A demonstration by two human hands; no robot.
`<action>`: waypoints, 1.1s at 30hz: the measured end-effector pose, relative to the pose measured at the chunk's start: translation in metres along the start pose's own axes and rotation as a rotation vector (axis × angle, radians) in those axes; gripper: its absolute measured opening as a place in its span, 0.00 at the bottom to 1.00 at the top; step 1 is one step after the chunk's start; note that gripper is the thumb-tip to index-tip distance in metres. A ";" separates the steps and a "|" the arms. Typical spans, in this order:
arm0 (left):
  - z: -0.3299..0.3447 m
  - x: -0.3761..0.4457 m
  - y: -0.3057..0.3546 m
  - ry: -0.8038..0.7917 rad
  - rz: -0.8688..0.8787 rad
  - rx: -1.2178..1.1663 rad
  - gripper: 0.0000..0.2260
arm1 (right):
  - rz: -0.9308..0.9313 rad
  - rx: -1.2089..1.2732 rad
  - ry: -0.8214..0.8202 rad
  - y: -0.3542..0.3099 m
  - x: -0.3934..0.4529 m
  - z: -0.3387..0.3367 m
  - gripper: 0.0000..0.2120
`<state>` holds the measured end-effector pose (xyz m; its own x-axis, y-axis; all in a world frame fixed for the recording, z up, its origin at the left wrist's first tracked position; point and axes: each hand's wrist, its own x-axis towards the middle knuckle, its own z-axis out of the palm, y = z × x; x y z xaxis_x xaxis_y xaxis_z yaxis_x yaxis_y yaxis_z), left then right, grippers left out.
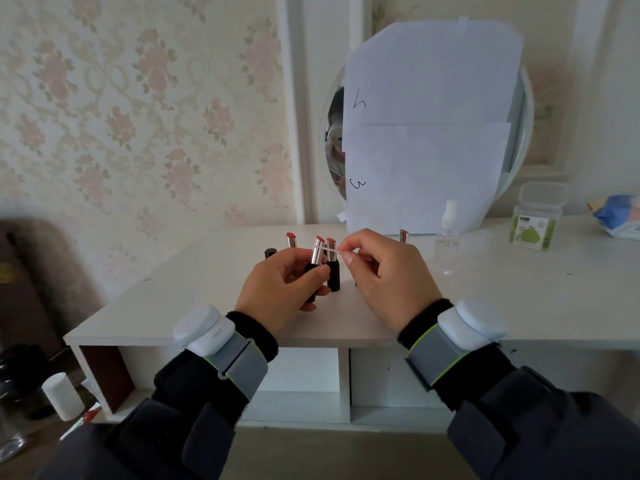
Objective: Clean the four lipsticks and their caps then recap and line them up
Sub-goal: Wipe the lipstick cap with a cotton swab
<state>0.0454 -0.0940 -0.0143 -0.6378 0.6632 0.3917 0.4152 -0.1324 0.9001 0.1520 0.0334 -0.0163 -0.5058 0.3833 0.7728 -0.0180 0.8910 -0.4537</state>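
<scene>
Four uncapped lipsticks show, though not all fully. One (317, 258) is gripped in the left hand (280, 289), fingers curled round its black base, which they partly hide; its silver tube and red tip stick up above them. A second (332, 268) stands on the desk (519, 299) just behind that hand, a third (292, 240) further back to the left, and only the top of the fourth (403, 235) clears the right hand (384, 275). A black cap (270, 253) sits beside the third; other caps cannot be made out. The right hand pinches a thin swab (330, 250) between thumb and forefinger, its far end touching the held lipstick's tube.

White sheets (429, 133) cover most of the round mirror (334, 140); handwritten marks on them look like "4" and "3". A clear spray bottle (447, 237) stands right of the hands. Further right is a lidded plastic box (535, 216) with a green label whose print is too small to read. A blue packet (620, 216) is cut off by the right edge. Grey-strapped white devices (207, 330) ride both wrists. Below left, a white bottle (62, 396) and dark shapes are blurred.
</scene>
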 end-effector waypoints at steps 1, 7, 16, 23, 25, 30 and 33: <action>0.000 0.000 0.000 0.000 0.001 -0.001 0.05 | 0.000 0.000 0.002 0.000 0.000 0.000 0.03; 0.000 -0.001 0.001 0.000 0.001 0.015 0.05 | 0.001 -0.004 0.010 0.000 0.000 0.000 0.03; 0.000 -0.001 0.001 0.003 -0.002 0.061 0.06 | 0.012 -0.004 0.001 0.000 0.000 0.000 0.04; 0.000 -0.001 0.001 0.011 -0.012 0.059 0.07 | 0.004 -0.029 -0.045 0.001 -0.001 0.000 0.03; 0.000 -0.001 0.002 0.010 -0.016 0.048 0.07 | -0.008 -0.041 -0.067 0.002 -0.001 0.001 0.04; 0.000 0.001 0.002 -0.010 -0.047 0.002 0.08 | -0.018 -0.045 -0.114 0.002 -0.001 0.001 0.05; -0.002 0.002 0.001 -0.041 -0.043 -0.007 0.08 | -0.022 -0.055 -0.137 0.001 -0.001 0.001 0.05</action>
<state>0.0436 -0.0947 -0.0120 -0.6276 0.6982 0.3443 0.3835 -0.1077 0.9173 0.1519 0.0331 -0.0182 -0.6191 0.3298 0.7127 0.0149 0.9123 -0.4093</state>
